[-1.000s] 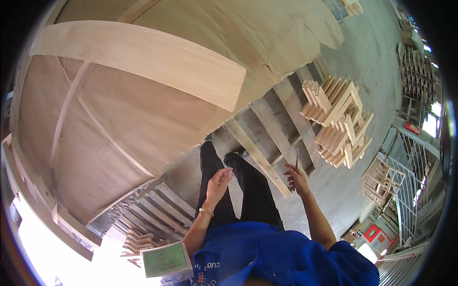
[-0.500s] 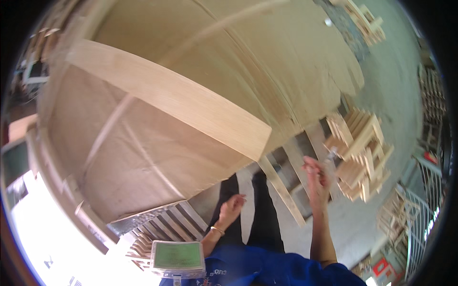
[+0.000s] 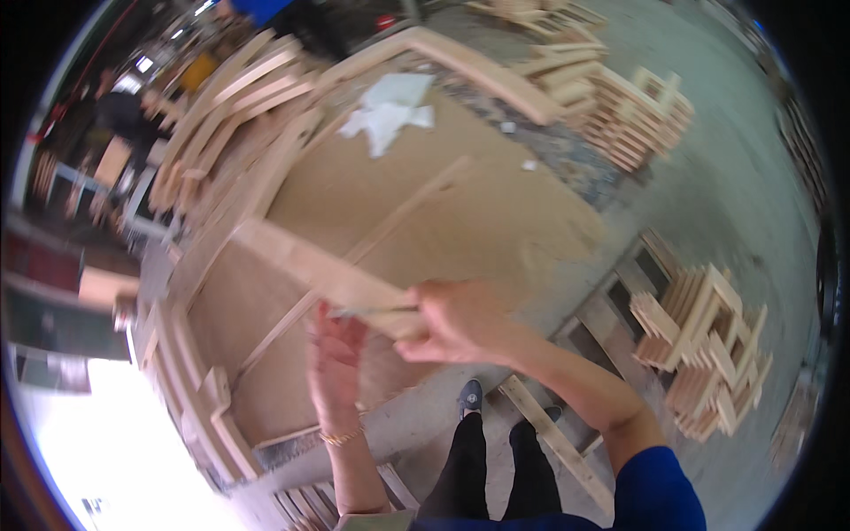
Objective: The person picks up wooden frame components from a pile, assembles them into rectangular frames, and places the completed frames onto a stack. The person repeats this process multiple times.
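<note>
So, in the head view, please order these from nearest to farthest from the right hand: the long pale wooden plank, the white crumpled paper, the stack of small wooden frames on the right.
1. Long pale wooden plank: in the grip of the right hand.
2. Stack of small wooden frames: to the right, on a pallet.
3. White crumpled paper: far up, on the brown board.

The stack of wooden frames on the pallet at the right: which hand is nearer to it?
The right hand is nearer to the stack of wooden frames. It grips the near end of a wooden plank, left of the stack. The left hand is farther left, touching the plank's underside.
</note>
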Tool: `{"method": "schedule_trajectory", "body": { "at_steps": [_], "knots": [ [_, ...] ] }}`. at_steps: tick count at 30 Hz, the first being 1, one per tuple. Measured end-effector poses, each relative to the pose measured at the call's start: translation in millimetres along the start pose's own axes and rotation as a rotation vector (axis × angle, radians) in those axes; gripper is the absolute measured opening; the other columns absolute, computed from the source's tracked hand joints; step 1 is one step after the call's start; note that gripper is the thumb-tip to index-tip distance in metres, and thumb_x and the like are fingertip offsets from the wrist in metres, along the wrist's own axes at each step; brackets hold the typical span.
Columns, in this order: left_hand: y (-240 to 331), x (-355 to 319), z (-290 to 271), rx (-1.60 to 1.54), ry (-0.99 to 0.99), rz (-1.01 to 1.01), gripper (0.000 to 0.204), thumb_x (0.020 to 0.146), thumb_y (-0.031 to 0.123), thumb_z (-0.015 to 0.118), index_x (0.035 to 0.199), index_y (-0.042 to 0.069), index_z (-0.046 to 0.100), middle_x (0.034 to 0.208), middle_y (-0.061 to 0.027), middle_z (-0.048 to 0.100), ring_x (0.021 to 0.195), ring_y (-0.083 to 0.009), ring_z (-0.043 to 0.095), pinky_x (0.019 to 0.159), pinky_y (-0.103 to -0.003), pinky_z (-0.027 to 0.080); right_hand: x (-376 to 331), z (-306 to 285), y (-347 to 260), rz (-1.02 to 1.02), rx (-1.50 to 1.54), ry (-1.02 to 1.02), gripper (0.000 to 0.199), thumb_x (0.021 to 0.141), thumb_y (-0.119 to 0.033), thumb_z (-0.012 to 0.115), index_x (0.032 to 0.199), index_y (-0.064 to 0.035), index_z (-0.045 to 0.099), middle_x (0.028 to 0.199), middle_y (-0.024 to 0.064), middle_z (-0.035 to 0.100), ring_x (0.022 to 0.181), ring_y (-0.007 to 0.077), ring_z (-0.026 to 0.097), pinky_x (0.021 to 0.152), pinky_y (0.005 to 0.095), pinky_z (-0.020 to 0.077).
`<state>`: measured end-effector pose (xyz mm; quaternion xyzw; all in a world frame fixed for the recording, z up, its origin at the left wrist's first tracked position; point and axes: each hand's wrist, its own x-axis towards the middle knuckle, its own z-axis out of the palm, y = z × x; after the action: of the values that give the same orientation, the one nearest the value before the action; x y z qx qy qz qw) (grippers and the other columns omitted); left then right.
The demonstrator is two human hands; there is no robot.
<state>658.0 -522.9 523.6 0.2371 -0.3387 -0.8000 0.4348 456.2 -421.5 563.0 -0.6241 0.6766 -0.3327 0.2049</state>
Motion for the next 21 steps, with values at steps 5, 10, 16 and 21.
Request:
{"method": "schedule_trajectory", "body": {
  "at_steps": [5, 10, 16, 21],
  "knots": [
    [-24, 38, 13, 0.448, 0.125, 0.058, 0.047, 0.092, 0.033, 0.051, 0.129, 0.005, 0.047, 0.123, -0.0147, 0.053, 0.107, -0.0244, 0.057, 0.095, -0.038, 0.046, -42, -7, 8, -0.125, -0.046, 0.071, 0.041, 0.064, -0.032, 0.07, 0.085, -0.0004, 0.056, 0.071, 0.0132, 0.056, 0.065, 0.0311, 0.06, 0.052, 0.041, 0.0473],
    [-49, 0, 96, 0.469, 0.129, 0.126, 0.064, 0.088, 0.05, 0.052, 0.132, 0.004, 0.043, 0.119, -0.0177, 0.054, 0.107, -0.0261, 0.055, 0.092, -0.043, 0.046, -141, 5, 39, -0.079, 0.133, 0.272, 0.045, 0.072, -0.034, 0.07, 0.099, -0.0031, 0.051, 0.086, 0.0106, 0.052, 0.067, 0.0298, 0.06, 0.051, 0.0405, 0.0473],
    [-76, -42, 121, 0.814, 0.058, 0.071, 0.066, 0.09, 0.054, 0.05, 0.13, 0.003, 0.04, 0.117, -0.0117, 0.054, 0.096, -0.0216, 0.055, 0.088, -0.037, 0.046, -274, -34, 69, 0.384, 0.189, 0.552, 0.03, 0.077, -0.02, 0.066, 0.105, -0.0179, 0.056, 0.099, 0.0064, 0.055, 0.078, 0.0258, 0.062, 0.059, 0.0383, 0.0499],
    [-133, -72, 147, 0.841, -0.386, -0.385, 0.072, 0.079, 0.05, 0.067, 0.126, 0.0, 0.043, 0.105, -0.0165, 0.059, 0.082, -0.0255, 0.063, 0.07, -0.039, 0.055, -380, -142, 87, 0.636, -0.402, 0.983, 0.03, 0.077, -0.022, 0.068, 0.106, -0.0176, 0.062, 0.11, 0.0071, 0.06, 0.083, 0.0256, 0.064, 0.066, 0.0339, 0.0513]
  ]
}}
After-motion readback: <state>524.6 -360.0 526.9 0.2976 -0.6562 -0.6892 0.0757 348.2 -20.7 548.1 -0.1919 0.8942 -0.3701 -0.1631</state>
